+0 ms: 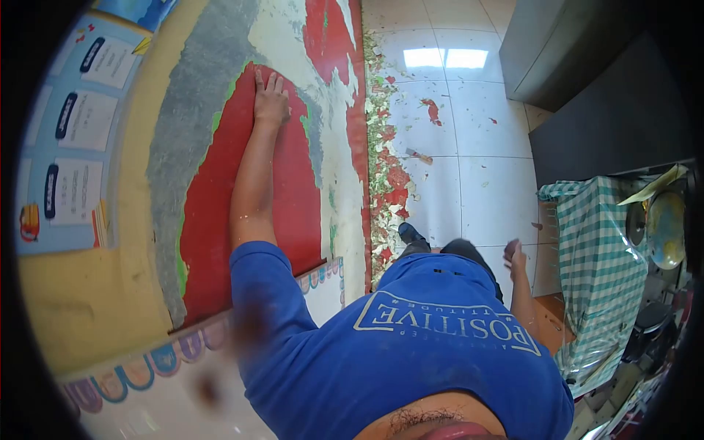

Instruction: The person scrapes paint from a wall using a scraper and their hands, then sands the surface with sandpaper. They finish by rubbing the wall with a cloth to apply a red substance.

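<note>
My left hand (272,99) is pressed flat with its fingers apart on a red painted patch (213,227) of the wall, near the patch's top. Ragged grey (194,88) and cream areas with thin green edges surround this red patch, where the paint has come off. On the other side, my right hand (518,258) hangs beside my hip, away from the wall. Its fingers are curled around something small and dark that I cannot make out.
Peeled paint flakes (381,154) lie along the wall's foot. A scraper-like tool (419,156) rests on the white tiles (491,191). At right are a dark cabinet (601,103), a green checked cloth (598,271) and a globe (666,231). Posters (77,125) hang at left.
</note>
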Demonstrator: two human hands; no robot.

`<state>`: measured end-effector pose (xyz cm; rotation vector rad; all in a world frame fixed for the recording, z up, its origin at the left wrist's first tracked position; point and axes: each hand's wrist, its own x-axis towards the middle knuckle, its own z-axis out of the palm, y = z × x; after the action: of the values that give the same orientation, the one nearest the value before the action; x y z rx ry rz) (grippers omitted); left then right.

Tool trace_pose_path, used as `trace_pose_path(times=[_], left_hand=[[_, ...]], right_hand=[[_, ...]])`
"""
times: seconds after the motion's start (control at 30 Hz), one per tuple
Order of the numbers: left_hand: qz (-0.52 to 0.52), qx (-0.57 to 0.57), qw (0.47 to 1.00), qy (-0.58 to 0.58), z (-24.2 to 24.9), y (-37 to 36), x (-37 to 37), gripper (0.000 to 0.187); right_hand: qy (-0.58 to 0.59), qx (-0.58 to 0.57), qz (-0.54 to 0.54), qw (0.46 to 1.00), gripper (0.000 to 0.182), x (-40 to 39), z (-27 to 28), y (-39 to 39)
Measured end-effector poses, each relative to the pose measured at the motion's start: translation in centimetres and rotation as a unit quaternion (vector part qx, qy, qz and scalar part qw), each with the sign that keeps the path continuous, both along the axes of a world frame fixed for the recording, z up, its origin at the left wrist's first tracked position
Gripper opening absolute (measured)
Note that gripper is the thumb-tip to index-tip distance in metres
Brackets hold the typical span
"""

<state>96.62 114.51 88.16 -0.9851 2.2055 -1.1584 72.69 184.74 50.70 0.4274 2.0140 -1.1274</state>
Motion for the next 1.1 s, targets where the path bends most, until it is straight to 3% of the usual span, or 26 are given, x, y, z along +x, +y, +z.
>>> trace_pose_path(times=[0.03,0.17,0.27,0.37,0.43,0.5,0.63,0.7,0.77,0.8,0.83,0.87,0.9,0.97,1.03,1.1], left_hand=[[0.006,0.098,0.993,-0.059,0.4,-0.6,-1.0,0.060],[-0.029,-0.034,0.998,0.042,1.0,-6.8,-2.9,0.061],[0.004,-0.100,0.993,0.055,6.7,-8.6,-5.9,0.064],[0.026,-0.167,0.983,0.070,8.9,-10.8,-8.2,0.066],[0.037,-0.194,0.978,0.069,9.3,-12.2,-9.2,0.067],[0.041,-0.149,0.987,0.034,7.4,-13.6,-10.5,0.067],[0.032,-0.084,0.996,0.003,2.7,-16.3,-13.0,0.067],[0.006,0.008,0.998,-0.059,-0.3,-17.7,-13.8,0.066],[0.036,0.243,0.962,-0.123,-1.2,-17.5,-15.3,0.062],[0.041,0.247,0.960,-0.128,-1.0,-17.2,-15.8,0.062],[0.041,0.304,0.952,-0.012,-0.8,-16.9,-16.4,0.059],[0.042,0.355,0.928,0.108,-0.4,-16.5,-16.9,0.056],[0.045,0.398,0.887,0.228,0.3,-15.9,-17.0,0.053],[0.061,0.449,0.763,0.460,2.3,-14.3,-15.6,0.046],[-0.075,0.227,0.872,0.427,6.5,-11.9,-12.6,0.042],[-0.084,0.020,0.933,0.348,11.0,-7.8,-8.9,0.041]], right_hand=[[0.019,-0.018,-0.010,1.000,0.075,-0.6,2.0,-2.1],[0.059,-0.053,0.019,0.997,0.075,-1.8,5.7,-6.0],[0.016,0.003,-0.004,1.000,0.074,-1.8,3.1,-5.3],[-0.055,0.058,-0.049,0.996,0.076,-0.8,0.2,-3.6],[-0.053,0.083,-0.073,0.992,0.076,-0.4,-7.2,-0.5],[-0.092,0.119,-0.068,0.986,0.077,-0.1,-4.9,-2.9],[-0.012,0.115,0.002,0.993,0.076,-6.7,-6.9,-7.0],[0.032,0.128,0.052,0.990,0.070,-12.9,-8.0,-10.6],[0.063,0.145,0.098,0.983,0.065,-16.8,-9.0,-13.0],[0.050,0.068,0.066,0.994,0.060,-20.2,-9.4,-14.4],[0.041,-0.008,0.033,0.999,0.056,-24.9,-9.5,-16.9],[0.073,0.063,0.040,0.995,0.057,-29.0,-6.6,-20.5],[0.148,0.099,0.032,0.983,0.060,-33.1,-7.4,-22.8],[0.123,0.007,0.082,0.989,0.062,-41.5,-7.4,-26.7],[0.071,-0.185,0.023,0.980,0.061,-44.5,1.6,-33.9],[0.106,-0.267,0.006,0.958,0.058,-46.6,4.6,-40.0]])
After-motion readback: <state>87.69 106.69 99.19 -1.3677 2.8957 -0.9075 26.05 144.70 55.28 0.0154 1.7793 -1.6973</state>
